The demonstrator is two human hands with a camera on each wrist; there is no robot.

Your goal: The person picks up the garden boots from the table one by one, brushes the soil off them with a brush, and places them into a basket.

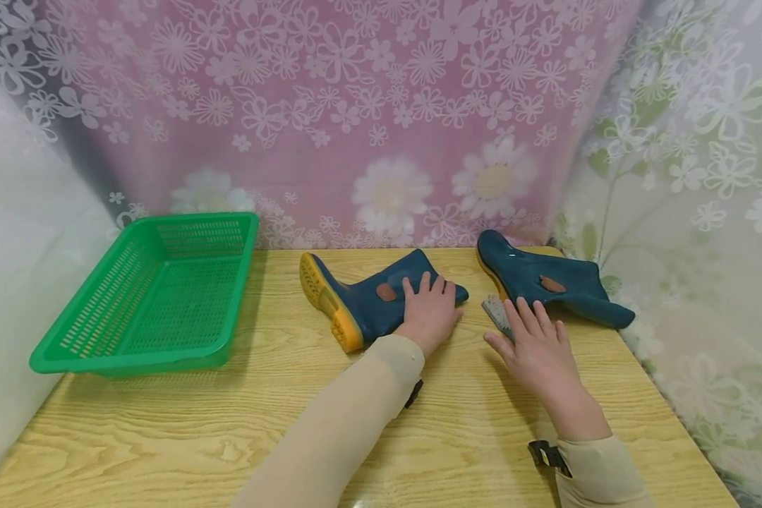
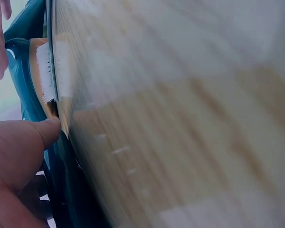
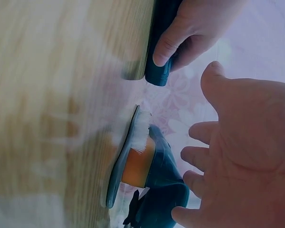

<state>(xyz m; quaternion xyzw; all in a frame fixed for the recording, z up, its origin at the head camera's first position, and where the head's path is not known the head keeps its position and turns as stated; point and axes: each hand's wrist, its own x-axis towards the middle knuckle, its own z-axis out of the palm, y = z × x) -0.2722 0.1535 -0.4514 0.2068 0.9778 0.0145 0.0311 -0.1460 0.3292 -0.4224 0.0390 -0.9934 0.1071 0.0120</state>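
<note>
Two dark blue rubber boots with yellow soles lie on their sides. My left hand rests on the shaft of the left boot, fingers spread over it, with the thumb near its lower edge. Between the boots, a scrubbing brush lies on the table; its white bristles face up in the right wrist view. My right hand hovers over the brush's near end, fingers extended, apart from it. Beyond that hand is the right boot, its opening towards the right. Part of the brush is hidden behind the right hand.
A green plastic basket with slotted walls stands at the left of the wood-grain table. A pink flowered curtain hangs behind the table. Pale flowered sheeting borders the right side.
</note>
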